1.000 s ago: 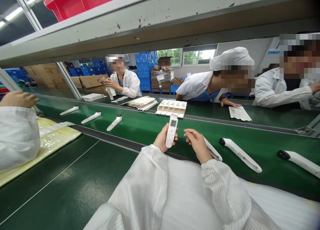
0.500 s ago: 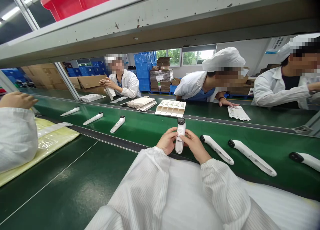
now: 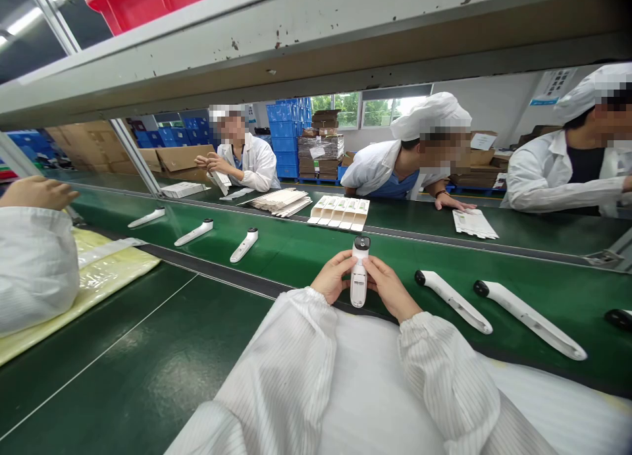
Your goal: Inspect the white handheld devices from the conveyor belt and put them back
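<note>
Both my hands hold one white handheld thermometer [image 3: 359,274] upright over the green conveyor belt [image 3: 296,251], its dark sensor tip at the top. My left hand [image 3: 334,275] grips its left side with curled fingers. My right hand [image 3: 391,286] pinches its right side. To the right, two more white thermometers [image 3: 453,301] [image 3: 529,319] lie on the belt. Three others [image 3: 245,244] [image 3: 194,232] [image 3: 147,217] lie further left on it.
A co-worker's sleeve [image 3: 34,264] and hand rest at the left over a yellow plastic sheet [image 3: 103,270]. Three people in white coats work across the belt. White trays [image 3: 340,212], stacked cards [image 3: 281,201] and a leaflet [image 3: 473,223] lie on the far bench. A metal shelf [image 3: 316,40] hangs overhead.
My right hand has joined the left on the thermometer, which turned from screen-side to back-side facing me. The thermometers on the belt have drifted to the right.
</note>
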`<state>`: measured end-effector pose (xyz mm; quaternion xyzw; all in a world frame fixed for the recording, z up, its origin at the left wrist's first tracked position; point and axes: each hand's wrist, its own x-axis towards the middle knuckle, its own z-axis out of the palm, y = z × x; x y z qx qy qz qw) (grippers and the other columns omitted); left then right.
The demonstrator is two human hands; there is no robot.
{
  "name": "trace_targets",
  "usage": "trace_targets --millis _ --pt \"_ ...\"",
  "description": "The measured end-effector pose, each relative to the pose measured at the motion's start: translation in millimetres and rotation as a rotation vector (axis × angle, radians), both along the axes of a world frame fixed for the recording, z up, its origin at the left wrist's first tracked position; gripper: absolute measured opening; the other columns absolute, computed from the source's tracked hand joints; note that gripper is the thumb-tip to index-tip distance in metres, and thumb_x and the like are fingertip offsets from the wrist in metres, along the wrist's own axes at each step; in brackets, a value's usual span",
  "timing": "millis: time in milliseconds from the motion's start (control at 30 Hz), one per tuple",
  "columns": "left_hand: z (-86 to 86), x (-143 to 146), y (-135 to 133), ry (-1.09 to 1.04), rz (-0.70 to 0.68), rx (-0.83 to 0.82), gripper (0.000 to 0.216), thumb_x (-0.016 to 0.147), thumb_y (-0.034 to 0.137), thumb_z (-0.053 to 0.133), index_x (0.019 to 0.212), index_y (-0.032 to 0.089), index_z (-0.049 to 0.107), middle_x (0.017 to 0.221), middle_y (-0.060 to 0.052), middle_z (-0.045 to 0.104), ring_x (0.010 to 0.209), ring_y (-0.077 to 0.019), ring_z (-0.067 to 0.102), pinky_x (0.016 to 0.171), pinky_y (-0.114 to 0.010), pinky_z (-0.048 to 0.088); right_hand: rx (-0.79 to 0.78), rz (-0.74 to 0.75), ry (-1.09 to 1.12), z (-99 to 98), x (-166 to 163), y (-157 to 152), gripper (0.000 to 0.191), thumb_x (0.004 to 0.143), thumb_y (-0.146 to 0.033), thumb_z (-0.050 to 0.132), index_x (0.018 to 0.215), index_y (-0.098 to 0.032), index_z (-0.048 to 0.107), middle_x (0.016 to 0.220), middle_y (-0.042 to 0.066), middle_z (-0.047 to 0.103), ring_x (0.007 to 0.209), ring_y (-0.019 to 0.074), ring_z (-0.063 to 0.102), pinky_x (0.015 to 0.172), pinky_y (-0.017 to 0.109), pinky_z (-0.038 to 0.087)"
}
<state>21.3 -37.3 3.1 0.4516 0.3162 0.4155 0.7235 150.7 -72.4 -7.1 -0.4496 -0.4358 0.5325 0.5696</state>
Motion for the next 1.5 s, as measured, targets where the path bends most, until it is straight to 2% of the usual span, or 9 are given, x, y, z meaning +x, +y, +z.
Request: trace_targets --millis 233,367,533,633,700,800,900,1167,1500 --pt "-3.3 1.9 2.2 0.175 0.100 -0.001 0.033 0.068 0.035 0.069 0.095 0.018 0.061 0.069 0.001 0.053 0.068 -0.0106 0.050 0.063 -0.023 0.038 -0.067 0.056 -0.158 -0.7 0.4 0.1 0.035 0.073 -0.044 0.060 0.098 -0.020 0.052 0.089 0.004 0.064 0.077 0.0182 0.061 0.069 0.030 0.046" --pt "-6.6 0.6 7.4 0.309 0.221 -0.040 0.027 0.069 0.028 0.066 0.094 0.019 0.062 0.087 -0.002 0.060 0.074 -0.0108 0.053 0.059 -0.021 0.035 -0.173 -0.133 -0.746 -10.8 9.4 5.2 0.028 0.082 -0.031 0.049 0.107 -0.018 0.052 0.099 0.009 0.063 0.087 0.0238 0.061 0.076 0.035 0.044" --pt "-6.8 -2.2 9.5 0.308 0.197 -0.039 0.019 0.075 0.028 0.059 0.092 0.018 0.062 0.094 -0.004 0.063 0.074 -0.0096 0.055 0.058 -0.020 0.035 -0.004 -0.326 -1.211 -16.1 14.9 4.9 0.039 0.082 -0.017 0.043 0.120 -0.015 0.052 0.125 0.015 0.052 0.114 0.0293 0.048 0.090 0.038 0.038" --pt "-7.4 -2.1 9.6 0.312 0.192 -0.027 0.018 0.075 0.028 0.059 0.089 0.018 0.063 0.091 -0.004 0.064 0.072 -0.0094 0.055 0.058 -0.020 0.035 0.228 -0.354 -1.180 -8.9 7.5 -1.0 0.035 0.083 -0.018 0.042 0.115 -0.019 0.057 0.118 0.011 0.057 0.108 0.0262 0.050 0.087 0.037 0.038" --pt "-8.2 -1.9 10.3 0.309 0.194 -0.010 0.017 0.074 0.026 0.059 0.087 0.017 0.063 0.084 -0.003 0.063 0.068 -0.0093 0.054 0.058 -0.020 0.036 0.337 -0.207 -1.047 -4.0 -2.1 -6.2 0.027 0.085 -0.023 0.041 0.101 -0.021 0.063 0.098 0.006 0.065 0.090 0.0204 0.057 0.079 0.032 0.041" --pt "-9.2 -2.7 11.8 0.298 0.197 0.032 0.012 0.073 0.021 0.058 0.082 0.015 0.064 0.076 -0.003 0.062 0.063 -0.0093 0.053 0.059 -0.021 0.038 0.290 0.116 -0.876 -2.2 -19.9 -13.6 0.024 0.085 -0.030 0.044 0.074 -0.020 0.063 0.068 0.001 0.064 0.061 0.0141 0.054 0.059 0.026 0.038" --pt "-10.5 -4.2 13.1 0.359 0.182 0.087 0.012 0.074 0.022 0.058 0.081 0.015 0.065 0.076 -0.003 0.062 0.062 -0.0097 0.053 0.058 -0.022 0.038 0.254 0.263 -0.917 -5.1 -33.5 -17.6 0.020 0.079 -0.027 0.052 0.064 -0.019 0.060 0.063 0.001 0.062 0.057 0.0128 0.051 0.054 0.025 0.032" --pt "-19.2 -2.7 15.2 0.566 0.072 0.304 0.009 0.074 0.022 0.058 0.077 0.016 0.064 0.072 -0.003 0.062 0.061 -0.0114 0.053 0.068 -0.027 0.044 0.153 0.252 -0.972 -4.9 -35.4 -15.7 0.021 0.079 -0.029 0.055 0.065 -0.017 0.064 0.068 0.006 0.065 0.063 0.0160 0.054 0.055 0.026 0.031" --pt "-21.3 -4.5 14.1 0.598 0.020 0.325 0.012 0.074 0.027 0.057 0.077 0.017 0.064 0.075 -0.004 0.063 0.068 -0.0141 0.054 0.069 -0.027 0.044 0.153 0.262 -0.929 -9.9 -34.7 -13.7 0.020 0.078 -0.029 0.055 0.067 -0.018 0.066 0.064 0.005 0.063 0.060 0.0163 0.053 0.056 0.027 0.032"
